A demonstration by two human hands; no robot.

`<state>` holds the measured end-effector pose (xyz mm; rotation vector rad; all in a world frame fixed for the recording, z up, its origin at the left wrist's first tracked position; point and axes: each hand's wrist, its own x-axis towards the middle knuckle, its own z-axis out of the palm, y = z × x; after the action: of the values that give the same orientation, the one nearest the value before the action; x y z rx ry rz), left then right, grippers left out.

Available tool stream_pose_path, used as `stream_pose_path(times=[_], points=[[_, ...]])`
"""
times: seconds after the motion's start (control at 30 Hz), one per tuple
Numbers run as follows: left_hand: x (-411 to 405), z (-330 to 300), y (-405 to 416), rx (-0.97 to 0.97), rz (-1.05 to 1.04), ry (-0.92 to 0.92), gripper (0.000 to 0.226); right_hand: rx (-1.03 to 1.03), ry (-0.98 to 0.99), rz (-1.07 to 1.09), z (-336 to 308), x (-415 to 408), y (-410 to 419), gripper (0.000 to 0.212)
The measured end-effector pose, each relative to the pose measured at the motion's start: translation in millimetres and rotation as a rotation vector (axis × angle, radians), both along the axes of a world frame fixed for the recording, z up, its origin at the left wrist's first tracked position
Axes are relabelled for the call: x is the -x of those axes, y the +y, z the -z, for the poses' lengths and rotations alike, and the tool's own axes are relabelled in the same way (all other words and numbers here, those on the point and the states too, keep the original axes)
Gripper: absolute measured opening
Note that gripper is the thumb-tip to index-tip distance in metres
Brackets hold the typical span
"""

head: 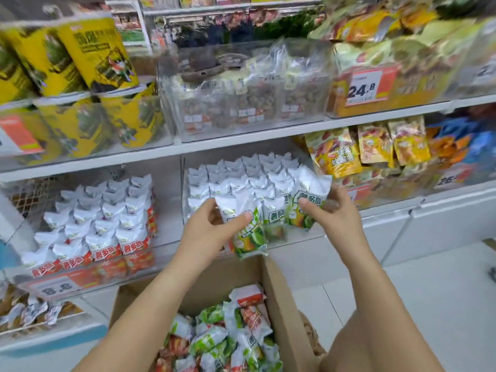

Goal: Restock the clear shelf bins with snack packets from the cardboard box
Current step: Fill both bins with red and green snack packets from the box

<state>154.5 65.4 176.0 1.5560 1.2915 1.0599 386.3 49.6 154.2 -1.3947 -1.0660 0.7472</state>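
Left hand (212, 226) curled round a green packet (248, 232), thumb across its front, just above the cardboard box (281, 299) rim; right hand (330, 213) fingers pinching another packet (308, 202) at the clear bin (185, 183) front edge; open floor (429, 291) beyond right fingers.

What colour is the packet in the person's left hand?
White on top, green below, the snack packet gripped by the left hand; clearest in the head view.
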Motion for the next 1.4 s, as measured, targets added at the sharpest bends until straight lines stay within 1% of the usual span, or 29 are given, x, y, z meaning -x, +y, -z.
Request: stream_pose_path(times=[0.07,0.17,0.23,0.3,0.37,0.47,0.53,0.63,0.7,0.83,0.9,0.97,1.07,1.1,1.13,1.17,1.23,1.27,1.3,1.33,1.4], points=[[-16,-12,8,-0.048,-0.027,0.011,0.081,-0.059,-0.031,0.096,-5,-18,9,0.079],[-39,-20,23,-0.071,-0.063,-0.017,0.080,-0.141,-0.074,0.146,-5,-36,22,0.061],[-53,-19,33,-0.064,-0.089,-0.031,0.064,-0.163,-0.127,0.156,2,-41,30,0.059],[-66,-15,42,-0.061,-0.134,-0.020,0.054,-0.173,-0.173,0.158,12,-45,35,0.060],[-75,-10,51,-0.067,-0.155,-0.011,0.052,-0.183,-0.254,0.159,22,-47,41,0.059],[-87,1,62,-0.055,-0.146,0.001,0.058,-0.187,-0.397,0.149,28,-49,51,0.060],[-96,7,67,-0.054,-0.123,0.048,0.050,-0.163,-0.482,0.131,29,-53,54,0.059],[-111,12,71,-0.070,-0.103,0.088,0.049,-0.102,-0.510,0.125,33,-66,57,0.060],[-121,16,75,-0.108,-0.081,0.161,0.053,-0.070,-0.506,0.110,35,-72,58,0.059],[-134,24,81,-0.204,-0.047,0.387,0.059,-0.018,-0.685,0.112,42,-73,63,0.054],[-135,27,82,-0.232,-0.069,0.515,0.065,0.010,-0.723,0.128,45,-72,65,0.053],[-133,32,85,-0.241,-0.068,0.628,0.066,0.039,-0.741,0.114,47,-71,65,0.057],[-132,39,87,-0.281,-0.007,0.854,0.065,0.054,-0.777,0.124,44,-65,62,0.069],[-132,42,87,-0.308,-0.001,0.888,0.066,0.009,-0.782,0.161,41,-62,61,0.069],[-131,44,86,-0.348,0.000,0.884,0.066,-0.071,-0.788,0.209,38,-59,60,0.065],[-129,47,84,-0.416,0.004,0.861,0.062,-0.173,-0.803,0.256,36,-56,59,0.056],[-126,55,78,-0.607,0.027,0.845,0.046,-0.336,-0.862,0.305,34,-49,58,0.034],[-126,59,77,-0.696,0.042,0.856,0.036,-0.355,-0.898,0.288,35,-47,59,0.028],[-125,62,75,-0.745,0.062,0.874,0.027,-0.319,-0.930,0.247,38,-45,61,0.026],[-125,65,75,-0.751,0.078,0.896,0.023,-0.247,-0.961,0.196,41,-43,62,0.027],[-125,67,75,-0.704,0.104,0.944,0.032,-0.112,-1.042,0.100,47,-40,63,0.030]])
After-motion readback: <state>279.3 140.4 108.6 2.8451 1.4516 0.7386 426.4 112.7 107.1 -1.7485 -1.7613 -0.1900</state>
